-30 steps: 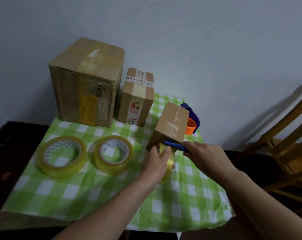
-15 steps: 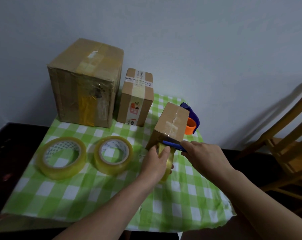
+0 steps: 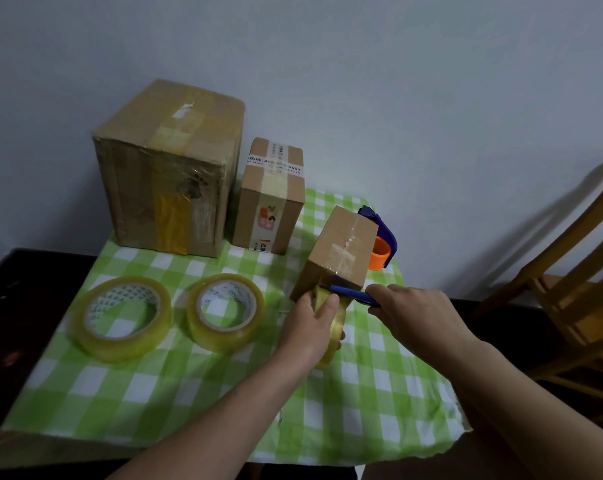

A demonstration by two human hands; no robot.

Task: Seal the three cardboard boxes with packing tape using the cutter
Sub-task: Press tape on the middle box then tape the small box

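A plain pale wall backs a dark table covered by a green-and-white checked cloth. Taking the small brown cardboard box near the cloth's right side as the landmark: it sits tilted, with clear tape running along its top seam and down its near face. To its left and farther back stands a medium brown cardboard box, upright, crossed by a white printed strip where the digits "5552" can be read, the rest being too blurred; an orange-and-white logo marks its front, with small print below that cannot be made out. Farther left again is the large brown cardboard box, wrapped in yellowish tape. Directly behind the small box, partly hidden by it, is a blue-and-orange tape dispenser. Well to the right stands a wooden chair.

Left of the small box and nearer the camera, two rolls of clear yellowish packing tape lie flat side by side, their white cores printed with marks too small to read.

At the small box's near lower edge, the left hand is closed around a third yellowish tape roll held on edge against the box. The right hand grips a blue cutter, whose tip lies across the tape just beside the box's bottom corner.
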